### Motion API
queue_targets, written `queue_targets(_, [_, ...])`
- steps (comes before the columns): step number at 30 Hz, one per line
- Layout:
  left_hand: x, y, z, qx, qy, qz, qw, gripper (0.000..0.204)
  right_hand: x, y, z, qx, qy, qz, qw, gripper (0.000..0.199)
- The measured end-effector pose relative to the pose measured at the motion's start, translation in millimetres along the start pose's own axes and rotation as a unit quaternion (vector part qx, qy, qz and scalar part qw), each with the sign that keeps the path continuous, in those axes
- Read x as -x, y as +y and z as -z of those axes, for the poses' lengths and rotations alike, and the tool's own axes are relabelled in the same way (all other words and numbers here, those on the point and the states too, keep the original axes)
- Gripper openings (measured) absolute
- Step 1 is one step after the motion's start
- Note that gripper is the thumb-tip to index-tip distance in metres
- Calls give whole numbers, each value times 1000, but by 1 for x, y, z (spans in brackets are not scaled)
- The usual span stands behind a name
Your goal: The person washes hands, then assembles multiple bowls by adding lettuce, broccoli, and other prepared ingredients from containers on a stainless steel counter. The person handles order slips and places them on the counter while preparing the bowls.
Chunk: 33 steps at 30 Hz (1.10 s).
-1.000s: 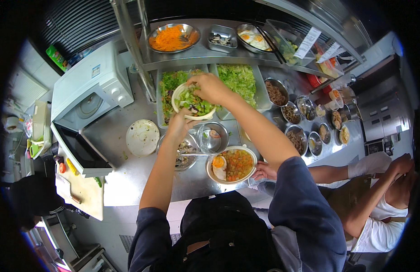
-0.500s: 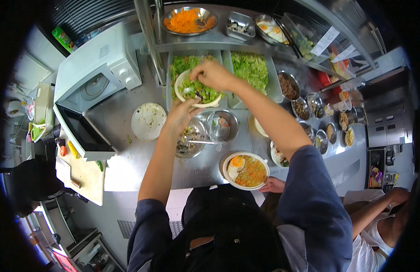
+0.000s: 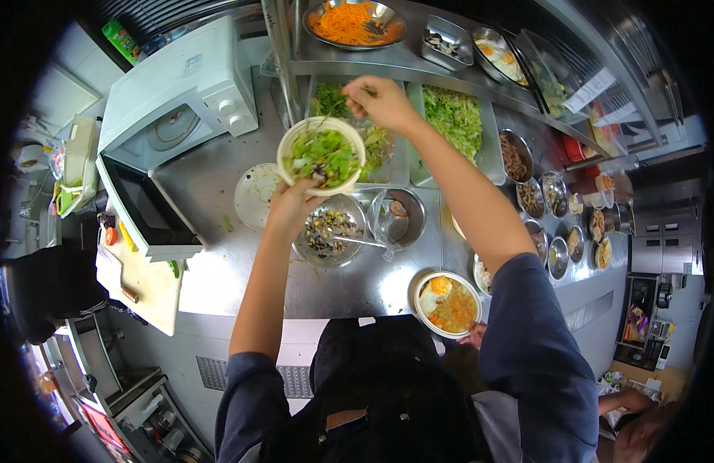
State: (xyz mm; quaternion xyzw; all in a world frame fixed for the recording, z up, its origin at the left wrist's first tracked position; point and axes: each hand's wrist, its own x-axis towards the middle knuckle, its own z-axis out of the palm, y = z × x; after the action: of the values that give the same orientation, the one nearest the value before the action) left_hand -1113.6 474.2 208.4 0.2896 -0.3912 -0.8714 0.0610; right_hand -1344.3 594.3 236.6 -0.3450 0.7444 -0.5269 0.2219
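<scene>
My left hand [image 3: 292,207] holds a white bowl [image 3: 321,155] of green salad leaves with dark bits, lifted above the steel counter [image 3: 241,270]. My right hand [image 3: 381,101] is pinched shut on greens just past the bowl's far rim, over a tray of chopped greens [image 3: 334,104]. A second tray of shredded lettuce [image 3: 454,119] lies to its right. Below the bowl stands a steel bowl of dark mixed filling [image 3: 328,231] with a spoon in it.
A white microwave [image 3: 175,116] with its door open stands at the left. A filled bowl with fried egg [image 3: 447,303] sits at the counter's near edge, another person's hand under it. Several small steel topping bowls [image 3: 557,224] line the right. Grated carrot [image 3: 355,21] is on the shelf.
The bowl in my left hand has stayed raised near the greens tray. My right hand has moved from over the bowl toward the tray behind it. The view has shifted.
</scene>
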Motion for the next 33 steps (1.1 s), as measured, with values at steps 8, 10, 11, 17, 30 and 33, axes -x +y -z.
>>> queue_targets(8, [15,29,64,47,45,-56,996,39,-1,130,-60,399,-133,-310,853,105])
queue_targets(10, [15,28,70,46,64,-55,995,43,0,129,-101,438,-147,-314,830,114])
queue_targets(11, [15,28,71,45,76,-57,994,43,-1,126,-117,466,-182,-282,819,112])
queue_targets(17, [23,25,74,62,66,-73,993,40,-21,117,-131,309,-121,-162,929,81])
queue_targets(30, [23,20,73,30,36,-49,998,40,-46,132,-103,470,-117,-7,875,90])
queue_targets(33, [20,17,71,28,10,-35,999,43,-49,133,-102,456,-52,-26,888,83])
